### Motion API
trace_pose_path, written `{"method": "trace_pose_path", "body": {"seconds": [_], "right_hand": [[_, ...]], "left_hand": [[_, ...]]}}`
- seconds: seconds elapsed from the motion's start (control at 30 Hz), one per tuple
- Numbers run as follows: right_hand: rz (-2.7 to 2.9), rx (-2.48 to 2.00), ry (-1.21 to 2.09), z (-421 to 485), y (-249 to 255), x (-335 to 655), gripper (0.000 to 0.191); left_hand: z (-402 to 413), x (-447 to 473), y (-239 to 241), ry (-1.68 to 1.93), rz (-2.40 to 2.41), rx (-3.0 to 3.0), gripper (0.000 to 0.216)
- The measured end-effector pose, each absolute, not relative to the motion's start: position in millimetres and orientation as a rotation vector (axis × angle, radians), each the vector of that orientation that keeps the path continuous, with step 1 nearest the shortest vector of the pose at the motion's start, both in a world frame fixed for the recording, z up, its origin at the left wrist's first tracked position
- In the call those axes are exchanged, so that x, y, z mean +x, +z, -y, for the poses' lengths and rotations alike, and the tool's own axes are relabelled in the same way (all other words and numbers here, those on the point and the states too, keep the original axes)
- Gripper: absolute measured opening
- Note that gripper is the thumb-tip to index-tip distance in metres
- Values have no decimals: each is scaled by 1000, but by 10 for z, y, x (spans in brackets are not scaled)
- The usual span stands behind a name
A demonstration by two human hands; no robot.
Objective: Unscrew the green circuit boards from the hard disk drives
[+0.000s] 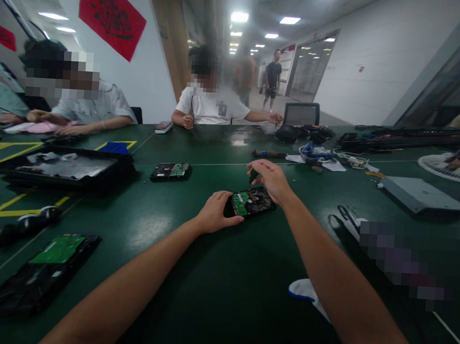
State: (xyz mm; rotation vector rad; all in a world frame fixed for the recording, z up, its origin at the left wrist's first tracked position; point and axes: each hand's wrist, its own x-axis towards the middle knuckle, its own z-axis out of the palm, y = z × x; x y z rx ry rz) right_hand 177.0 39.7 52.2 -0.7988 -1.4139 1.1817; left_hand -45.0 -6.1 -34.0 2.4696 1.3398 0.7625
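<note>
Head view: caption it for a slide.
Left hand steadies a hard drive on the green table; right hand works above it.

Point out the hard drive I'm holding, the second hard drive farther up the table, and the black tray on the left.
hard drive in hand (251,202), head view, on its green circuit board side.
second hard drive (171,171), head view, on its middle.
black tray (4,167), head view, on its near left rim.

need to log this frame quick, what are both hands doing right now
Left hand: closed on the near end of the hard drive, pinning it to the table.
Right hand: above the drive, fingers curled around a small dark tool.
</note>
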Motion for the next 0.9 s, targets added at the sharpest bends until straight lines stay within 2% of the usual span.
{"method": "trace_pose_path", "body": {"seconds": [0.27,0.53,0.9], "right_hand": [[1370,-732,1316,-371,523,1777,27],[1411,-802,1164,-387,528,1774,23],[1325,-777,1223,-398,538,1804,23]], "left_hand": [[61,-451,-335,742,-1345,2457,88],[78,-445,-314,754,-1341,2459,86],[67,-450,-331,757,-1341,2458,87]]}}
